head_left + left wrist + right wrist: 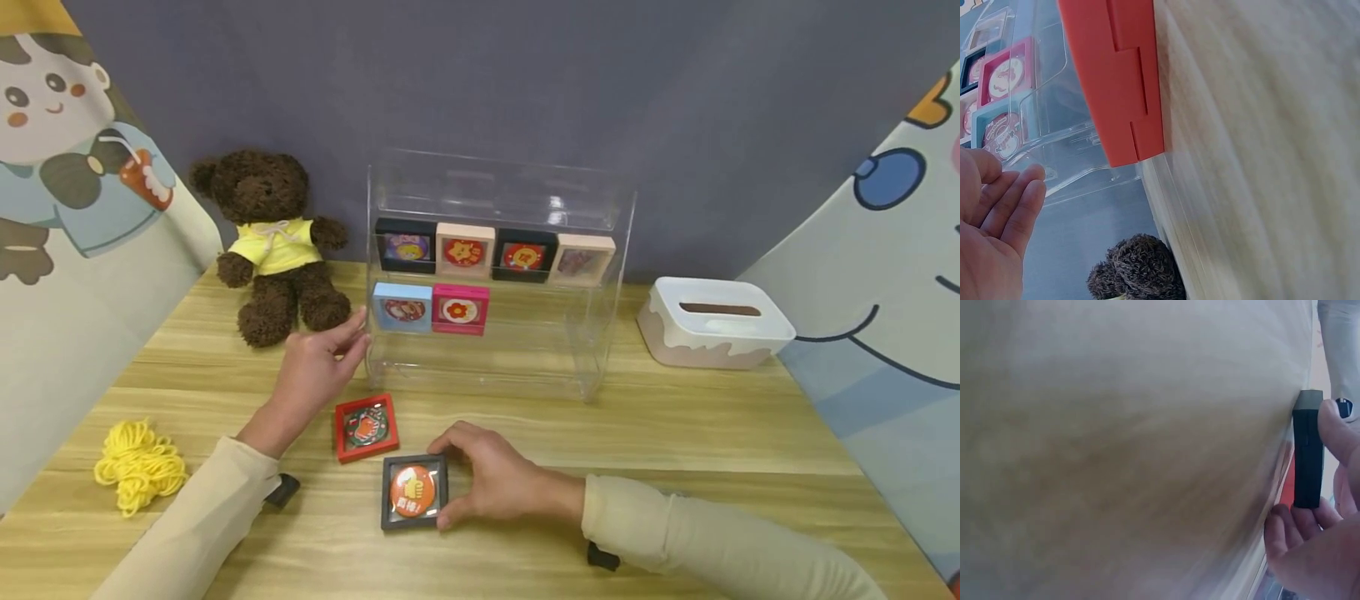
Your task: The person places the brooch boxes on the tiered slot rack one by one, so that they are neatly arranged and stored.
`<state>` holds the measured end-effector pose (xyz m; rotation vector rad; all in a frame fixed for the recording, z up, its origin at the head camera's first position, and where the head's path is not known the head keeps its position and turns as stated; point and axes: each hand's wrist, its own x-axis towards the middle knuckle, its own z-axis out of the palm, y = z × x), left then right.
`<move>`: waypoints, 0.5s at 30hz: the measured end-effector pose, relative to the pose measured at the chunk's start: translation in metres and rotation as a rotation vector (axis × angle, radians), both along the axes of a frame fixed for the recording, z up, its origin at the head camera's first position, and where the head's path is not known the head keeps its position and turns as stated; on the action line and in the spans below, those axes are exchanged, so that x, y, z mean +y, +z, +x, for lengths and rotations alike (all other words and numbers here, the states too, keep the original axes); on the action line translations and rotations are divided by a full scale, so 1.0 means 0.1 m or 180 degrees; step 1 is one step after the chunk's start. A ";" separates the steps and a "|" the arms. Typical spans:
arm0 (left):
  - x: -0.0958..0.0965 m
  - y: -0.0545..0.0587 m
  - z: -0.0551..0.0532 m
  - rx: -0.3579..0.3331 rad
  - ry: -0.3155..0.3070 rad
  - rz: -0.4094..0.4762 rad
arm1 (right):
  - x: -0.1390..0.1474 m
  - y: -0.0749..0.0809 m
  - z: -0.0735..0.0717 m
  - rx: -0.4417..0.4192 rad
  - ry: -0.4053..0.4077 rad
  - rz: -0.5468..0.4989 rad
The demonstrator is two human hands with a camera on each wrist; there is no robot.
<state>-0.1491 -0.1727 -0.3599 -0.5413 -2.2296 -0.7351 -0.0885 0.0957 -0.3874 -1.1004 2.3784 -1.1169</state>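
Note:
My right hand grips a black square badge frame by its edges, thumb at the near side and fingers at the far side. Its round orange badge faces up; in the right wrist view the black frame appears edge-on. My left hand is at the left side of a clear acrylic rack. Its fingers look nearly straight beside the panel; firm contact cannot be made out. Between the hands lies a red badge frame on the table. Several framed badges, including a light blue one, stand on the rack.
A brown teddy bear in a yellow top sits left of the rack. Yellow yarn lies at the left of the wooden table. To the right stands a white tissue box. A grey curtain hangs behind.

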 end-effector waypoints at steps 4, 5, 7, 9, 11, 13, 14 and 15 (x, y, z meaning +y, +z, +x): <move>0.00 0.00 0.00 0.0015 -0.0020 0.0007 | 0.01 0.01 0.01 -0.0353 -0.0119 -0.0289; 0.00 0.00 0.00 0.0015 -0.0020 0.0005 | 0.01 0.01 0.01 -0.0436 -0.0147 -0.0367; 0.01 0.00 0.00 0.0008 -0.0021 0.0006 | 0.01 0.01 0.01 -0.0576 -0.0182 -0.0526; 0.01 0.00 0.00 0.0008 -0.0011 -0.0005 | 0.02 0.01 0.02 -0.0693 -0.0203 -0.0664; 0.00 0.00 0.00 -0.0001 -0.0009 -0.0001 | 0.02 0.01 0.02 -0.0795 -0.0222 -0.0776; 0.00 0.00 0.00 -0.0010 -0.0008 0.0000 | 0.03 0.00 0.02 -0.0867 -0.0248 -0.0858; 0.00 0.00 0.00 -0.0016 -0.0006 -0.0002 | 0.03 0.00 0.02 -0.0894 -0.0264 -0.0898; 0.00 -0.01 0.00 -0.0024 -0.0007 -0.0003 | 0.04 0.00 0.02 -0.0908 -0.0272 -0.0941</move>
